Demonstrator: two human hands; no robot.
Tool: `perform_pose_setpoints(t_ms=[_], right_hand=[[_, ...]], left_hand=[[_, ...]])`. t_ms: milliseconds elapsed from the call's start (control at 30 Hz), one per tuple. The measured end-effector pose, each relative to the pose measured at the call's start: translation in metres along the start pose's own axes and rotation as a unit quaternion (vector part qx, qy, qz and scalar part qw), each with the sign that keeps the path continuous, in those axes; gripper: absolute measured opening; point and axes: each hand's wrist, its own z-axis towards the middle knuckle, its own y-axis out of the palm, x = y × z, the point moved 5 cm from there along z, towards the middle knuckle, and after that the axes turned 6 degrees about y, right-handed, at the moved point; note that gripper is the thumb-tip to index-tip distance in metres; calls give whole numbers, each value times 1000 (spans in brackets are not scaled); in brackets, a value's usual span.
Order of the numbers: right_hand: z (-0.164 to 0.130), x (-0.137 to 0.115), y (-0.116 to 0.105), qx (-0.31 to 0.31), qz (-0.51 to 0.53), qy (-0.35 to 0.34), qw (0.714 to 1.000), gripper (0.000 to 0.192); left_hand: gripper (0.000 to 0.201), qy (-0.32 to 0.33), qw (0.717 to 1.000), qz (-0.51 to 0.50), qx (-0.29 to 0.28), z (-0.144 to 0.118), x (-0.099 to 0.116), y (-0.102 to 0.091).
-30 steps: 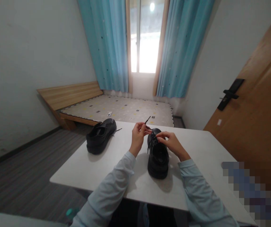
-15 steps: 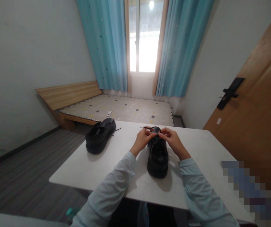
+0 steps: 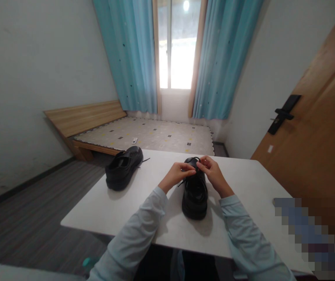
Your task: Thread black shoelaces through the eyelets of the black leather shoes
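A black lace-up shoe (image 3: pixel 195 197) stands on the white table (image 3: pixel 155 218) in front of me, its heel toward me. Over its lacing, my left hand (image 3: pixel 180 171) pinches with thumb and forefinger at the shoelace. From the other side, my right hand (image 3: pixel 210 168) is closed on the black lace (image 3: pixel 195 158), which bends in a loop near the toe. A lace end sticks out left of the shoe, under my left hand. The matching black shoe (image 3: pixel 123 169) sits apart at the table's left side, with its lace ends poking out to the right.
Beyond the table is a low bed (image 3: pixel 155 134) with a patterned mattress and a small white remote (image 3: pixel 135 140) on it. Blue curtains (image 3: pixel 135 58) flank the window. A wooden door (image 3: pixel 316 117) with a black handle stands at the right. A pixelated patch covers the lower right.
The lace that stretched out to the left over the toe is now drawn into a loop near my right fingers. My left hand has shifted slightly down. Both shoes stay in place.
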Motion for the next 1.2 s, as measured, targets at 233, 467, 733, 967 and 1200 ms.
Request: perform_pose_setpoints(t_ms=[233,467,733,967,1200], right_hand=[[0,2,0,6,0,-5,1000,28],[0,-1,0,10,-2,-10,1000,31],[-1,-4,0,-2,13,11,1000,33],[-2,-6,-1,0,39,22,999,32],[-2,-7,-1,-4,49,19,999,30]], left_hand=[[28,-10,1000,21,16,0,-2,0],[21,41,992,118,21,0,5,0],[8,73,976,194,72,-6,15,4],[14,87,982,151,75,-8,20,8],[15,90,990,93,48,-5,18,3]])
